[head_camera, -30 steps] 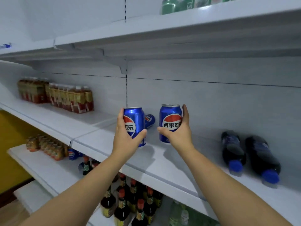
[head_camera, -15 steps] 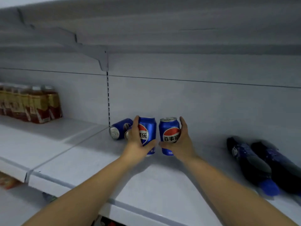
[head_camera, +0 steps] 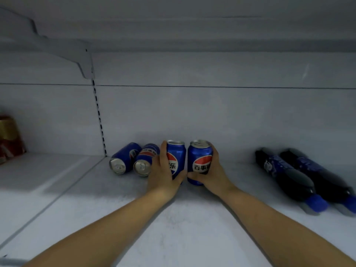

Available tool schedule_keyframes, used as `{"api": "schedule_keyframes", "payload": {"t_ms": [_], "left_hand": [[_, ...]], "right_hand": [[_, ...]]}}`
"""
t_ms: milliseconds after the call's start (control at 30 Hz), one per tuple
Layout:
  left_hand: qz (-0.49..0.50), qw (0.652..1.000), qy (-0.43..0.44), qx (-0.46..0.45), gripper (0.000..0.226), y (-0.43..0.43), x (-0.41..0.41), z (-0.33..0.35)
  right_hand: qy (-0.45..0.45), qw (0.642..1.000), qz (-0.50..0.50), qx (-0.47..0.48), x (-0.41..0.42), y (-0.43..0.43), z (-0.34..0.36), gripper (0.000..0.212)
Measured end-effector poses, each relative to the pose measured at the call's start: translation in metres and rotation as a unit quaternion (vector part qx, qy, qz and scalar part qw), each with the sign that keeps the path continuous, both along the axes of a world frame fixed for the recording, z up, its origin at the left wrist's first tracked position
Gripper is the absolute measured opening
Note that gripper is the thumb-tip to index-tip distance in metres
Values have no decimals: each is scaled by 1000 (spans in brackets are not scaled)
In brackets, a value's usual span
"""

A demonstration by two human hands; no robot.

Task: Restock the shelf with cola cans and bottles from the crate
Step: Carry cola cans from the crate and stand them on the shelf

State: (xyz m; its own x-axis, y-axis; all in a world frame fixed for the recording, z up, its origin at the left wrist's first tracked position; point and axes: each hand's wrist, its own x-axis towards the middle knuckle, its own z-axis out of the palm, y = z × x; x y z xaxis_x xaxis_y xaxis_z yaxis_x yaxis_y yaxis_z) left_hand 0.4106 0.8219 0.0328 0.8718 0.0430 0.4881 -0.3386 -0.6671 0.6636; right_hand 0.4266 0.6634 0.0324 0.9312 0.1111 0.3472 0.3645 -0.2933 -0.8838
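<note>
Head view: hands (head_camera: pixel 162 176) grip two of four cans (head_camera: pixel 200 160); two bottles (head_camera: pixel 285 174).

"乐" on left-held can (head_camera: pixel 176 152), "百事" on right-held can (head_camera: pixel 200 155)

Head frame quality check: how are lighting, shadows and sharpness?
Head view: dim, bluish light; soft shadows on the shelf board beside the forearms; lying bottles and red packs near the edges are smeared; labels are legible on the left can in the left hand and right can in the right hand.
</note>
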Motion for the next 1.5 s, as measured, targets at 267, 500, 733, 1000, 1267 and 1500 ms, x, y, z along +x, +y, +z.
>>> {"api": "schedule_keyframes", "payload": {"t_ms": [267, 500, 733, 1000, 1267, 1500], "left_hand": [[-55, 998, 32, 26, 113, 27, -12, 2], [-59, 997, 38, 23, 108, 20, 2, 2], [2, 998, 49, 38, 105, 2, 33, -1], [60, 996, 69, 21, 101, -7, 72, -3], [79, 995, 66, 13, 103, -12, 88, -7], [79, 995, 60, 18, 103, -11, 82, -6]], "right_hand": [[-2, 993, -49, -106, -9, -2, 2, 117], [-9, 995, -55, -81, -3, 8, 0, 110], [-13, 996, -61, -71, 23, 13, 0, 113], [-2, 994, -82, -65, 70, 19, -1, 114], [-24, 995, -79, -55, 79, 18, -4, 106], [-1, 992, -99, -77, 78, 21, -5, 112]]}}
